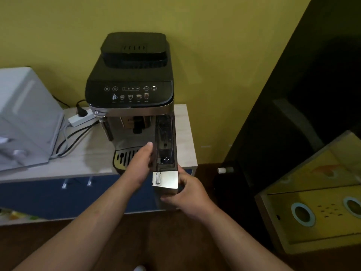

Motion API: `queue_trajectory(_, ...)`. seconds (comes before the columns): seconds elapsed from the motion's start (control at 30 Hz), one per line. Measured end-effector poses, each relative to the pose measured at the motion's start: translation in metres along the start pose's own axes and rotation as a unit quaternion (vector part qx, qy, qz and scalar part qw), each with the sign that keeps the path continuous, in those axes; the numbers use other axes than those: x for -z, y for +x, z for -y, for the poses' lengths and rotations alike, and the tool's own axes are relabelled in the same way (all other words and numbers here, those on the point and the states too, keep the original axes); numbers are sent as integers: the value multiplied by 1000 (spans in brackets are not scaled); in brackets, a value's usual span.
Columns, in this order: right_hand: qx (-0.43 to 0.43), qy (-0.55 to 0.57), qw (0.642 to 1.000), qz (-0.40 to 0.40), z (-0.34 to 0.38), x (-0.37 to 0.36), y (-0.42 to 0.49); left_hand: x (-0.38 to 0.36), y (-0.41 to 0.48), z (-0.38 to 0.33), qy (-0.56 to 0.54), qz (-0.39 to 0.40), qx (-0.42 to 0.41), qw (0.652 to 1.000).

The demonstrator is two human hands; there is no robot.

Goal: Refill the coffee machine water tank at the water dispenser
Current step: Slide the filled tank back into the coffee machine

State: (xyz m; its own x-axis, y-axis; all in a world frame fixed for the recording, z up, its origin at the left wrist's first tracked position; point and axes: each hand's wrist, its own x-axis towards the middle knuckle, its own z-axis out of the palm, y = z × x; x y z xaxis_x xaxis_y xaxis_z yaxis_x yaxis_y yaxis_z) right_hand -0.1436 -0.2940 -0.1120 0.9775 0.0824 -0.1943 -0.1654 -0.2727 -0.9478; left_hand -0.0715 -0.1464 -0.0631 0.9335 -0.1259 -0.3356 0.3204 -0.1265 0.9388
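Between both hands' grip: water tank (165, 151), half out of coffee machine (130, 89).

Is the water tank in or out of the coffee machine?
Partly out. The water tank juts forward past the coffee machine front, gripped by the left hand and right hand.

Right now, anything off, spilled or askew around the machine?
No spill or damage shows. The tank juts from the front right of the coffee machine, past the counter edge, held by the left hand and right hand: expected for a refill. Cables beside the power strip lie loose.
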Motion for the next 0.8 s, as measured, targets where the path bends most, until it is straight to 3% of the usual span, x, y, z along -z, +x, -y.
queue_trajectory(0.1, 4, -14, 1000, 10, 0, 6, 2, -1, -36, 27, 4, -64, -23, 998)
queue_trajectory(0.2, 15, -21, 999, 32, -6, 13, 7, -2, -58, 54, 117, -15, -42, 992)
queue_trajectory(0.3, 9, -57, 997, 48, -15, 21, 14, -12, -67, 57, 157, 29, -62, 985)
queue_trajectory(0.47, -3, -113, 986, 122, -14, 43, 21, -29, -64, 60, 155, 1, -60, 986)
queue_trajectory(0.6, -72, 38, 987, 138, -2, 55, 22, -41, -63, 62, 155, -67, -54, 984)
queue_trajectory(0.8, -93, 118, 986, 72, 21, 60, 28, -57, -66, 60, 150, -152, -56, 975)
